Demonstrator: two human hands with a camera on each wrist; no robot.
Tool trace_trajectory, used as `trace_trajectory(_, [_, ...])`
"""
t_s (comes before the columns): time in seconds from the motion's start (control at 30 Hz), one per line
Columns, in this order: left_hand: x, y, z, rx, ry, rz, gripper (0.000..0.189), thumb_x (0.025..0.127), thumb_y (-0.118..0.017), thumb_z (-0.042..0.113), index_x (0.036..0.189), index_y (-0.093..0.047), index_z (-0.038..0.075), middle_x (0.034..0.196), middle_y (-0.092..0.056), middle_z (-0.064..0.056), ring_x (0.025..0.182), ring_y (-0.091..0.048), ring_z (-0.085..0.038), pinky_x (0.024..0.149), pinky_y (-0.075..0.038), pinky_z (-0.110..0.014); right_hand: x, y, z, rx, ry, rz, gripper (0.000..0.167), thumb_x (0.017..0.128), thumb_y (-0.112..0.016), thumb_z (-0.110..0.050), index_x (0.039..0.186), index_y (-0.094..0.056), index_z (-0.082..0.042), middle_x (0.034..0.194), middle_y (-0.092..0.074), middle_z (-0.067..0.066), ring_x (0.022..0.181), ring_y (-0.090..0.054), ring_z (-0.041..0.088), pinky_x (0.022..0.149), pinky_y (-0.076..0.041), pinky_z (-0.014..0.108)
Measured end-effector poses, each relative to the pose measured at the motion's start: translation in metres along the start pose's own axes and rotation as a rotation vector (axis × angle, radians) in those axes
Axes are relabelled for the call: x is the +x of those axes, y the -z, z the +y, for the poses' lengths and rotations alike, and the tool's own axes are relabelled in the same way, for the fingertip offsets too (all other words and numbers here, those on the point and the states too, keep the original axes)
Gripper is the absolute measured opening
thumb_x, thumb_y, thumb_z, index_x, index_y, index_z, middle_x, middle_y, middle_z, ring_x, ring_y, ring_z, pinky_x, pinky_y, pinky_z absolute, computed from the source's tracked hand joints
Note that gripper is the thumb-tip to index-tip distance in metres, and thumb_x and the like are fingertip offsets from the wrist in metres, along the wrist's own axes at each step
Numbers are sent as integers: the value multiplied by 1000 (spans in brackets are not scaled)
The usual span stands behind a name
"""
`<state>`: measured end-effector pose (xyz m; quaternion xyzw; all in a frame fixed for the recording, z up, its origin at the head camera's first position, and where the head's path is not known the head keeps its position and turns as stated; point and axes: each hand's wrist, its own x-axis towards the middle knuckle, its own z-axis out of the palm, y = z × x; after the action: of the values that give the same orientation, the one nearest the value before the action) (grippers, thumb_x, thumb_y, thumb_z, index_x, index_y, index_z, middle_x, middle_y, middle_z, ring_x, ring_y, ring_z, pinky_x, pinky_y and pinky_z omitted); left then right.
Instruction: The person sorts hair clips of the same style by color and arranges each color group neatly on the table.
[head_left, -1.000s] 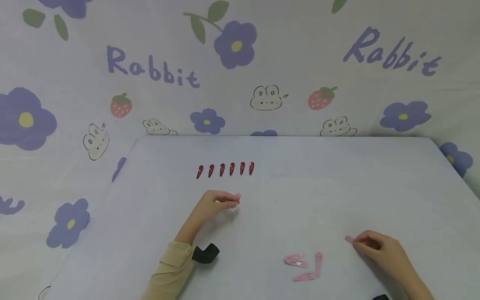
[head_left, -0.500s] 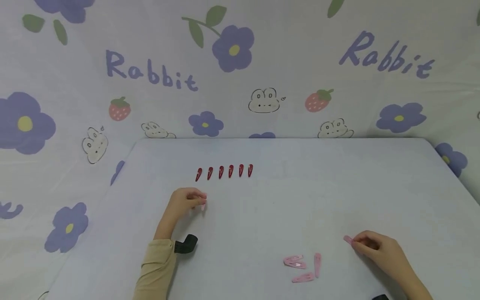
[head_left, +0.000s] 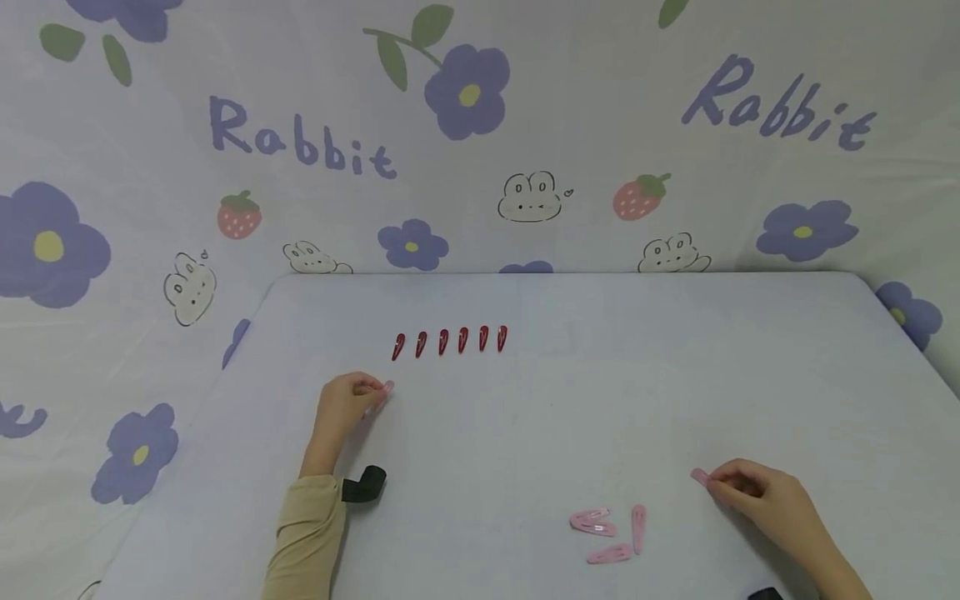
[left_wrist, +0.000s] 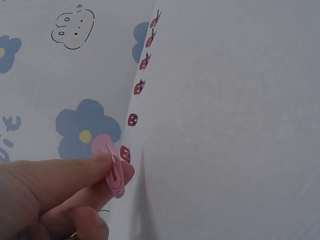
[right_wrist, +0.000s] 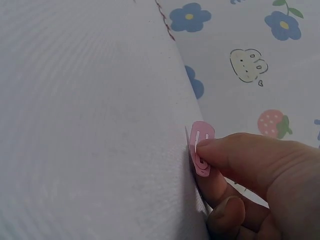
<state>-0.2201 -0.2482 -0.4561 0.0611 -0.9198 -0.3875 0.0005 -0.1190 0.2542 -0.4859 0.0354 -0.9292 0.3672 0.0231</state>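
Note:
My left hand (head_left: 347, 410) pinches a pink snap hair clip (left_wrist: 115, 172) between thumb and forefinger, just below the left end of a row of red hair clips (head_left: 443, 342). In the left wrist view that row runs up along the table's far edge. On the right side of the table, my right hand (head_left: 768, 502) pinches another pink hair clip (right_wrist: 202, 149) by thumb and finger; its rounded end pokes out past the fingertips. Between the hands, nearer the front, lie loose pink hair clips: one popped open (head_left: 592, 522), one upright (head_left: 638, 529) and one sideways (head_left: 609, 554).
A white table (head_left: 712, 358) spreads under everything, its far edge meeting a curtain (head_left: 577, 108) printed with flowers, rabbits and strawberries. A black strap mount (head_left: 365, 485) sticks out from the left wrist beside the beige sleeve (head_left: 306, 525).
My left hand has moved left with its pink hair clip, from under the row's right part to its left end. The right hand has stayed in place with its clip.

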Motion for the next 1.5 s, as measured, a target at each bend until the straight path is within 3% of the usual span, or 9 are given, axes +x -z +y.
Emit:
trace_trajectory(0.2, [0,-3,-5,19,46,62,27,80,-68,27,86,-69,1,79,-64,-7,74,-55,-21,65,-41,-34,0,0,-1,-2,7,11,6,81,-67,-18,81,-65,-12,63,-51,-8,53,-44,7,49,-36,23])
trace_trajectory(0.4, [3,-10,-10,-34,36,102,28,80,-69,25,86,-69,-2,86,-65,-13,83,-56,-24,71,-41,-36,0,2,-1,-17,13,22,6,80,-68,-18,81,-65,-12,63,-53,-9,53,-45,7,50,-35,23])
trace_trajectory(0.53, [3,-14,-10,-25,33,141,29,78,-70,28,84,-70,-1,82,-66,-10,80,-56,-23,69,-40,-36,-1,3,0,-5,29,38,7,80,-69,-18,81,-66,-12,63,-54,-9,53,-44,7,49,-35,23])
trace_trajectory(0.73, [5,-17,-12,44,23,180,22,78,-70,26,80,-68,4,68,-61,-3,66,-53,-19,57,-37,-30,-2,3,1,4,34,43,8,80,-69,-19,81,-66,-12,61,-53,-9,52,-43,8,48,-34,23])
trace_trajectory(1.07, [7,-19,-11,70,-11,176,15,79,-69,19,87,-68,7,68,-57,-3,62,-48,-19,54,-34,-30,-2,3,-1,15,4,35,10,80,-68,-21,82,-66,-11,62,-53,-7,53,-43,7,49,-35,23])
trace_trajectory(1.33, [9,-17,-14,85,-1,135,15,79,-69,21,86,-71,8,66,-57,0,63,-47,-17,55,-33,-29,0,0,-1,16,-14,31,11,80,-69,-20,82,-66,-10,64,-54,-6,55,-43,7,49,-35,23])
trace_trajectory(1.5, [2,-10,-13,127,27,51,22,80,-68,25,92,-72,9,68,-54,-1,63,-45,-18,54,-33,-30,3,4,-1,37,-40,-15,15,82,-67,-22,85,-66,-8,64,-53,-4,54,-43,8,48,-35,24])
